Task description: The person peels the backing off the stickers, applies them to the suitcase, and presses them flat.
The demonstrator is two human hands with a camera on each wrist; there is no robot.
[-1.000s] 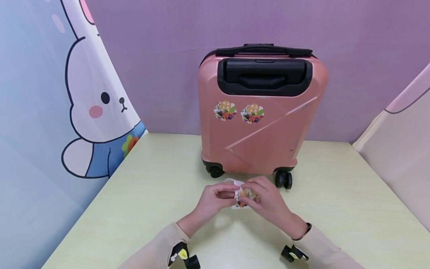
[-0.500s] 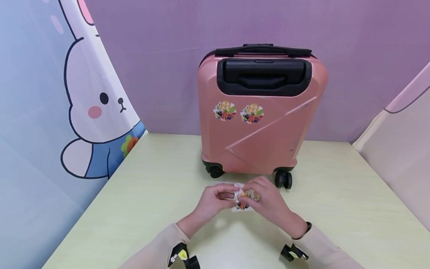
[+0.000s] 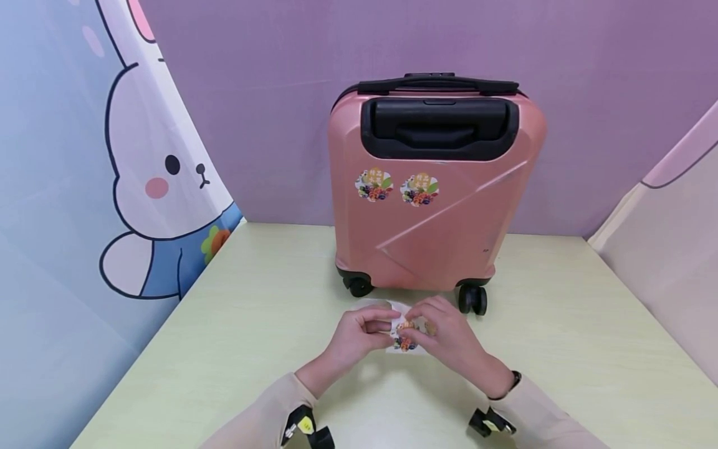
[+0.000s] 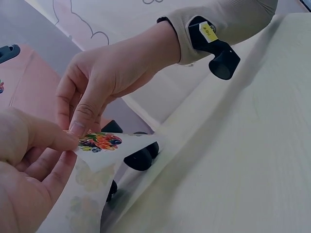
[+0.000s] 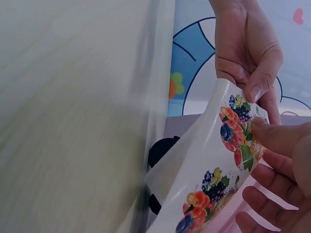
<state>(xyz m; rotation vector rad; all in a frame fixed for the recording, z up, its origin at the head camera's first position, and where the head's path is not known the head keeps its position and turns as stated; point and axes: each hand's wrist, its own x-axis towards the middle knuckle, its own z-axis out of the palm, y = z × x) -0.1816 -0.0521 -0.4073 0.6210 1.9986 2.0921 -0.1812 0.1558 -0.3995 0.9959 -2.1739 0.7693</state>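
Observation:
My left hand pinches the edge of a white backing sheet between thumb and fingers. Round fruit stickers are printed in a row along the sheet, which bends and hangs down in the left wrist view. From the other side, my right hand pinches the same sheet at the edge of one sticker, its thumb lying on the printed face. The fingertips of both hands are close together. Behind them a pink suitcase stands upright, bearing two matching fruit stickers side by side below its black handle recess.
The suitcase stands on black wheels just beyond my hands, on a pale table. A purple backdrop rises behind it. At the left hangs a blue cloth with a cartoon rabbit.
Both hands stay nearly in place. The sheet shifts and flexes between them, and its far end now shows behind the left fingers. The head view drifts slightly.

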